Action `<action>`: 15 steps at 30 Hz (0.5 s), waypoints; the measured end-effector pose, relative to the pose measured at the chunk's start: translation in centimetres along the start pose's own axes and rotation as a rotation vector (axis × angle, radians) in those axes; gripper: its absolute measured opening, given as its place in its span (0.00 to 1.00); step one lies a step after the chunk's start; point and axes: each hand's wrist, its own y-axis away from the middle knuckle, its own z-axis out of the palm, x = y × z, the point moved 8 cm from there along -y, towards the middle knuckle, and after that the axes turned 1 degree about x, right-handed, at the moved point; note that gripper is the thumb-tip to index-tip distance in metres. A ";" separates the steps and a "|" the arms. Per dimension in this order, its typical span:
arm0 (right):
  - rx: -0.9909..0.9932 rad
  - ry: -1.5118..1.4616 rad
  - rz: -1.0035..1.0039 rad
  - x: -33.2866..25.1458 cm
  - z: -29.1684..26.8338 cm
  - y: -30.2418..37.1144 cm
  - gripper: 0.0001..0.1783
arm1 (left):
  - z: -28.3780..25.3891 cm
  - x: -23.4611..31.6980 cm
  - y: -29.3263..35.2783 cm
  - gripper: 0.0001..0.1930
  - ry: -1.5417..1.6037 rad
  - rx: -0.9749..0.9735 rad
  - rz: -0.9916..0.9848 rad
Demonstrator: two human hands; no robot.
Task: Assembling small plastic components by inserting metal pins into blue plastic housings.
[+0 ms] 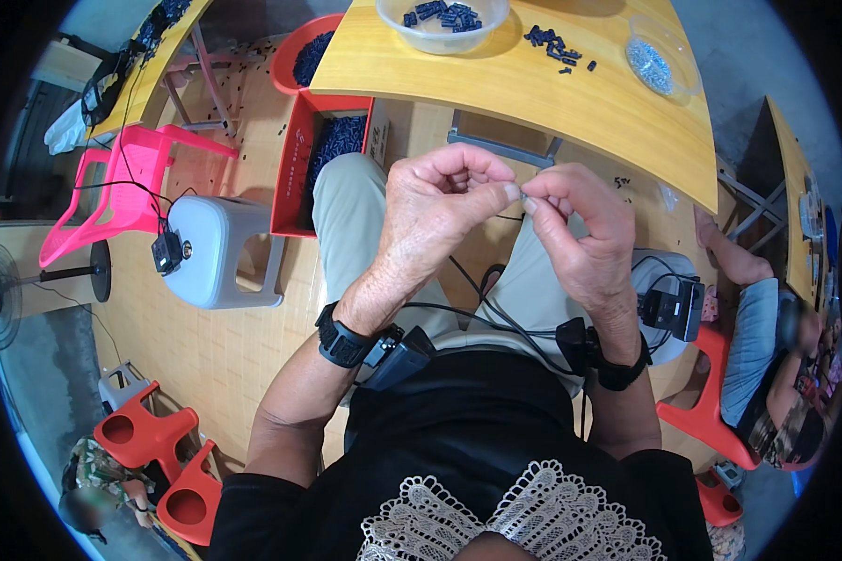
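Both hands are raised over my lap, just short of the table's near edge, their fingertips almost meeting. My left hand [426,210] pinches thumb against forefinger. Opposite it, my right hand [585,224] is pinched in the same way. Whatever sits between the fingertips is too small to name. On the yellow table [496,79] beyond stands a translucent bowl [419,40] with small black parts in it. Loose black parts [552,45] lie beside it. Farther right is a clear round dish [690,89] of tiny pale bluish pieces [650,67].
A red box [295,178] of dark parts stands by my left knee, with a red basin [285,67] behind. Left are a grey stool [206,248] and a pink chair [138,173]. Other people sit at right [767,365] and lower left [108,467]. Cables hang between my wrists.
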 end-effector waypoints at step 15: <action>-0.030 -0.079 0.073 0.5 0.2 0.2 0.06 | 0.5 -0.3 -0.2 0.17 0.246 -0.061 -0.005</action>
